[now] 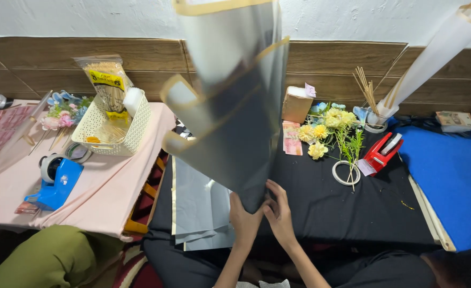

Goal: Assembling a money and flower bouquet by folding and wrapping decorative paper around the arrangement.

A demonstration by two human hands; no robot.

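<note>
Both hands meet at the lower tip of a grey wrap (235,106), a sheet of wrapping paper with a thin gold edge that is gathered into a cone and stands upright above the black cloth (326,208). The left hand (244,221) is closed around the narrow bottom of the wrap, with the fingers curled tight on it, and this seems to be why the cone keeps its shape and does not fall open. The right hand (279,213) lies just beside it, half closed, with its fingers pressed on the same tip from the other side; it looks like it pinches the folds together. The wide top of the wrap opens toward the wall, high over the cloth. Under the wrap, flat on the cloth, lie more grey sheets (201,208), probably kept there to be near the hands. To the right of the wrap are yellow flowers (326,128), a small cardboard box (296,104), a tape ring (345,173) and a red dispenser (382,151). To the left of the wrap is a pink table (107,192) with a white basket (115,128) and a blue dispenser (57,181) on it.
</note>
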